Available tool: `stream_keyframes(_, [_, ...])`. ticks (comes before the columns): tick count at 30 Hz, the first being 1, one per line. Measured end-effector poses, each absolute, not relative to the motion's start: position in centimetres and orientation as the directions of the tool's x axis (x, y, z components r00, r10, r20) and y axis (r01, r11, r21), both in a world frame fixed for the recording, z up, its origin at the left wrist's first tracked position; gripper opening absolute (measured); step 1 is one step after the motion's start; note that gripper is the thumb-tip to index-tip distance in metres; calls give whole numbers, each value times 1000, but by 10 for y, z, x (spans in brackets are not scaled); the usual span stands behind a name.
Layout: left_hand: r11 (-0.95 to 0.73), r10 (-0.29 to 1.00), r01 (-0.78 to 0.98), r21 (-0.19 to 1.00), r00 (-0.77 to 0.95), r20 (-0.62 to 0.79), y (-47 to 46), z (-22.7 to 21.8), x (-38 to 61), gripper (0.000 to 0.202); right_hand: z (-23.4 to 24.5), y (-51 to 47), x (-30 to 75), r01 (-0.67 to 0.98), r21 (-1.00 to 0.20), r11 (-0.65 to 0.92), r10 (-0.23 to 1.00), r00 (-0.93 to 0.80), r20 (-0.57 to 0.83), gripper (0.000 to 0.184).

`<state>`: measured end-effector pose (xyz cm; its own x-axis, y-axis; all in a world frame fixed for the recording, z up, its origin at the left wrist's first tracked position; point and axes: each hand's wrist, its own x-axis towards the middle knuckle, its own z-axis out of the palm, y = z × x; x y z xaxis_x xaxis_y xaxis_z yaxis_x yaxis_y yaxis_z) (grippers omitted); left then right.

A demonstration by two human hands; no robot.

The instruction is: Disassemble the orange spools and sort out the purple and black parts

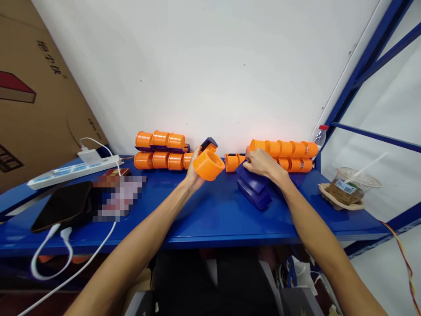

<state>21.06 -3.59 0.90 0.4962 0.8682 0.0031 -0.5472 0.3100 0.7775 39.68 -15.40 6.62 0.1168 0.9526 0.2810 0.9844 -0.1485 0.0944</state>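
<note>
My left hand (194, 173) is closed around an orange plastic cylinder (208, 165), whose open end tilts toward me. A dark blue angled piece (209, 142) shows just behind that cylinder, and I cannot tell whether the two are joined. My right hand (261, 163) has its fingers curled at the upper edge of a dark blue plastic sheet (252, 177). Below it lies a fanned stack of similar blue sheets (255, 196) on the blue table (204, 219). The right fingertips are partly hidden, close to some orange cylinders (232, 163) standing at the wall.
Stacked orange cylinders line the wall at left (160, 160) and right (289, 149). A power strip (74, 171), a black phone or power bank (66, 206) and a white cable (95, 253) occupy the left side. A drink cup (350, 186) and a bottle (320, 137) stand at right.
</note>
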Motion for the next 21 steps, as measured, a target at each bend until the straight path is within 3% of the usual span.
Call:
stream_keyframes(9, [322,862,-554,767,508,5,-48,10,220,43,29,-152,408,960,231,-157,954,87,288,27])
stream_keyframes(21, [297,891,-576,761,454,-4,-53,11,221,38,42,-164,393,946,258,-196,959,130,251,33])
